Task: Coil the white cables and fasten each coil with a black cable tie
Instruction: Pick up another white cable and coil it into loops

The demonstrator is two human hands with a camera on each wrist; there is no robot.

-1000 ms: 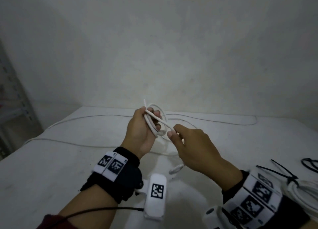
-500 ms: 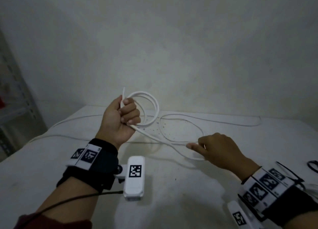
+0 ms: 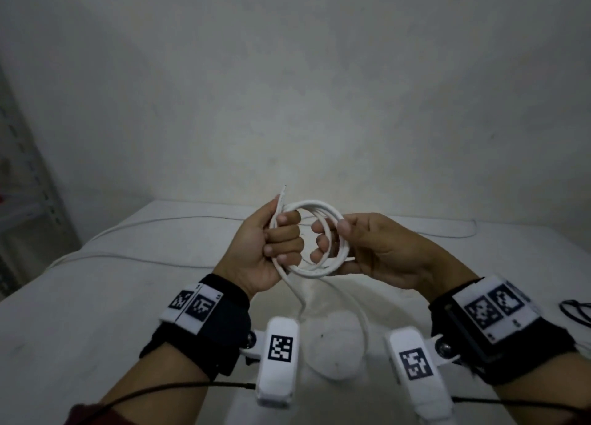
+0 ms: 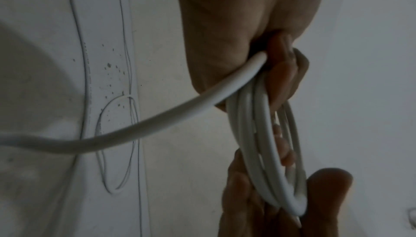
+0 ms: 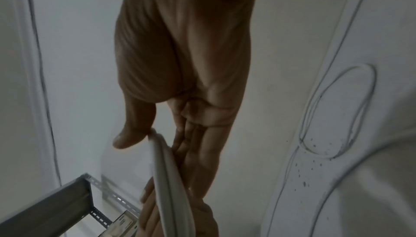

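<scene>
A white cable coil (image 3: 332, 266) of several loops is held upright above the table between both hands. My left hand (image 3: 281, 237) grips the coil's left side in a fist, with the cut cable end (image 3: 282, 194) sticking up past the thumb. My right hand (image 3: 332, 236) pinches the coil's right side between thumb and fingers. The loose tail (image 3: 361, 309) hangs from the coil down toward the table. The left wrist view shows the coil (image 4: 258, 134) and the tail (image 4: 139, 128) leaving the fist. In the right wrist view the coil (image 5: 164, 169) appears edge-on under the thumb.
More white cable (image 3: 134, 258) lies stretched across the white table (image 3: 96, 328), running along its far side (image 3: 447, 234). Black cable ties (image 3: 575, 311) lie at the right edge. A metal shelf rack (image 3: 28, 200) stands to the left of the table.
My right hand has come up from the table with the cable and laid another loop on the coil. My left hand has moved right toward the centre, still gripping the coil.
</scene>
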